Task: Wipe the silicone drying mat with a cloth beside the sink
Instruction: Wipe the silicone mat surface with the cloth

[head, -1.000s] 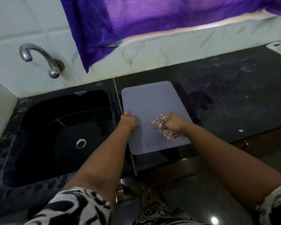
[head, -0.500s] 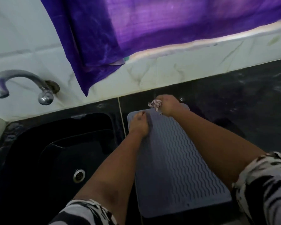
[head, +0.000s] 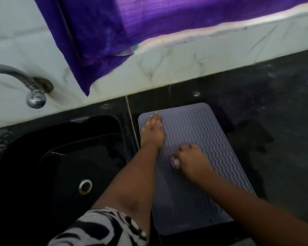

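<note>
A grey silicone drying mat (head: 199,132) with wavy ridges lies flat on the black counter (head: 274,107), just right of the sink. My left hand (head: 153,132) rests flat on the mat's far left part, fingers stretched toward the wall. My right hand (head: 192,160) is closed on a bunched patterned cloth (head: 175,162) and presses it on the middle of the mat. Only a small pale corner of the cloth shows beside my fingers; the hand is motion-blurred.
A black sink (head: 60,166) with a metal drain (head: 85,186) lies to the left. A chrome tap (head: 25,84) juts from the tiled wall. A purple curtain (head: 132,23) hangs above the counter. Wet patches darken the counter right of the mat.
My right hand has drawn the cloth from the mat's far edge back to its middle. My left hand has slid a little farther up and flattened. The camera has moved closer.
</note>
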`<act>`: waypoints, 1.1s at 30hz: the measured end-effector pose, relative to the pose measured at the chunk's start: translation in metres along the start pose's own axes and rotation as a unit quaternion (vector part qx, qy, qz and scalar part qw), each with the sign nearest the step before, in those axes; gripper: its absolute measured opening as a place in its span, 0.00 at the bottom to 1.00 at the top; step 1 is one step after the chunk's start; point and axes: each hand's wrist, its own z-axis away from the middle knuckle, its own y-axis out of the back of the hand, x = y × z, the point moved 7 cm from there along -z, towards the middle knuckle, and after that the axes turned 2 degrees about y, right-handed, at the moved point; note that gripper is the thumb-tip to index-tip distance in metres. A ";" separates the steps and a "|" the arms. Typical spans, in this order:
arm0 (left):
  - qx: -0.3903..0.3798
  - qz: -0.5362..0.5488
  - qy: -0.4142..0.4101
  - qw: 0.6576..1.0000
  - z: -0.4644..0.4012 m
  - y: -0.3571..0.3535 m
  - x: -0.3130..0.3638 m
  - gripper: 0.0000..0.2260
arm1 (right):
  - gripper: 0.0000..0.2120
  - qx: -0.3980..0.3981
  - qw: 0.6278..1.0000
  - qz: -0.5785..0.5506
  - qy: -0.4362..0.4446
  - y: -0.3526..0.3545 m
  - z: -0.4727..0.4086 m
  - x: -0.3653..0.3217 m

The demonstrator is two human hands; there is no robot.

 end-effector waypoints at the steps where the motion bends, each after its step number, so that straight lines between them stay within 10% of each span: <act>1: -0.002 -0.002 -0.001 1.000 0.000 0.000 0.000 0.22 | 0.13 -0.030 0.999 -0.009 -0.004 -0.005 0.010 -0.001; 5: -0.058 -0.016 -0.004 0.998 -0.001 0.007 0.004 0.23 | 0.11 -0.135 0.983 -0.114 -0.055 0.030 0.003 0.011; 9: -0.036 0.034 -0.049 0.998 0.014 0.030 0.019 0.26 | 0.15 0.043 0.992 -0.070 -0.099 0.078 -0.064 0.015; 16: 0.008 -0.018 -0.024 1.000 0.077 0.007 -0.002 0.24 | 0.15 0.087 0.996 0.009 -0.006 0.005 -0.015 0.002; 27: -0.013 -0.027 0.018 0.999 0.081 0.007 0.002 0.24 | 0.10 -0.052 0.993 -0.101 0.033 -0.045 0.160 -0.005; 30: 0.019 0.020 0.015 0.999 0.106 0.014 0.016 0.22 | 0.07 0.031 0.959 -0.280 -0.039 -0.011 0.128 0.016; 33: 0.066 0.053 0.024 0.996 0.160 0.014 0.025 0.19 | 0.04 0.122 0.969 -0.215 -0.017 0.013 0.077 0.012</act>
